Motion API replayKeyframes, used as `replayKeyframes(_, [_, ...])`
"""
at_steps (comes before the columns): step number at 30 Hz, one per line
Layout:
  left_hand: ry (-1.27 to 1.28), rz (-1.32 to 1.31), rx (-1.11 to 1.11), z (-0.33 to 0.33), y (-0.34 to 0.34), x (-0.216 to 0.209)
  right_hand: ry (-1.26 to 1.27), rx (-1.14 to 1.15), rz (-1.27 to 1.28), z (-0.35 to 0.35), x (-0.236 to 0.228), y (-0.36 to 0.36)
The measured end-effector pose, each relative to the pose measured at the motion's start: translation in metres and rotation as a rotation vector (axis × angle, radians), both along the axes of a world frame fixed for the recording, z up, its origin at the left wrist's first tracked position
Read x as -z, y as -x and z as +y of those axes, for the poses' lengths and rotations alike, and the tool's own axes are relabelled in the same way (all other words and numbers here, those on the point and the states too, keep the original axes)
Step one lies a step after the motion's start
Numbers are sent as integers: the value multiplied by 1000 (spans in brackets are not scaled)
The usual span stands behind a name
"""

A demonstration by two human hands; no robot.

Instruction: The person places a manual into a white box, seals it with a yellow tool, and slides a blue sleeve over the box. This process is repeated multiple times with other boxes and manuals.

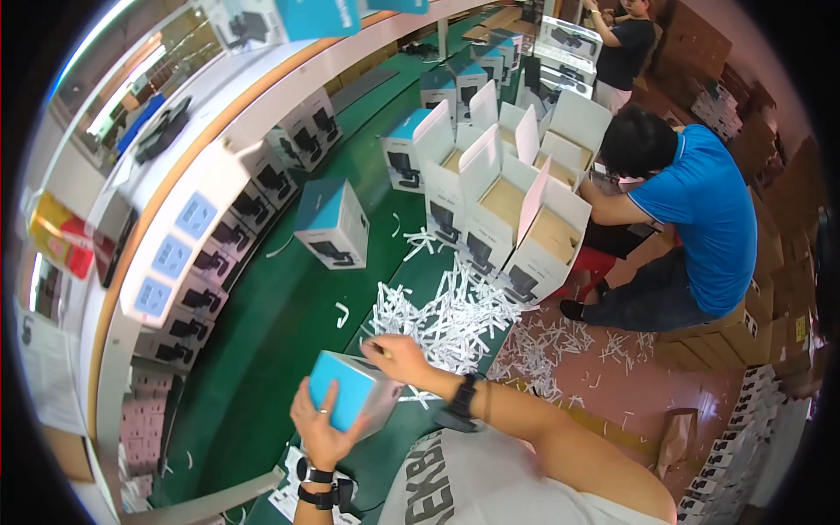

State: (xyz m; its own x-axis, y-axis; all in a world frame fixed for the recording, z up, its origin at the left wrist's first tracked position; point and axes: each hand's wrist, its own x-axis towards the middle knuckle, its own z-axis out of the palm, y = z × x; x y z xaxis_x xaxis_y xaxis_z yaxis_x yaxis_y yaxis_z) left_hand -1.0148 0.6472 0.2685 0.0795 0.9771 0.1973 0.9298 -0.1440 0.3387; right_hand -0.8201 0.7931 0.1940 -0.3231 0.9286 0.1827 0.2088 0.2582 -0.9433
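A small blue and white carton [337,385] is tilted just above the green table, close to my body. My left hand [319,424] grips it, fingers spread over the blue face and thumb toward the near edge. My right hand [398,360] is closed at the carton's far top edge. A short, thin, dark item shows at its fingertips, too small to name. Beyond the right hand lies a heap of white paper strips [446,319]. Another closed blue and white carton [332,223] stands farther off on the green table [245,341].
Several open white cartons [503,206] stand beyond the paper heap. A shelf [157,254] curves along the left, with boxes beneath. At the right a co-worker in a blue shirt [700,210] sits bent forward; another person [626,44] stands farther back. Paper strips litter the floor [612,385].
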Motion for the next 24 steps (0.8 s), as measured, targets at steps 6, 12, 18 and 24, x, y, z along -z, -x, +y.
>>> replayKeyframes(6, [-244, 57, -326, 119, 88, -6, -246, 627, -58, -16, -1, -209])
replayKeyframes(12, [108, 312, -538, 234, 158, 74, -171, 942, 87, 70, -1, -329])
replayKeyframes(18, [5, 321, -471, 227, 157, 79, 439, 1037, 515, 88, -33, -358])
replayKeyframes(24, [-325, -33, -221, 134, 51, 89, 225, 894, -251, 97, -15, -398])
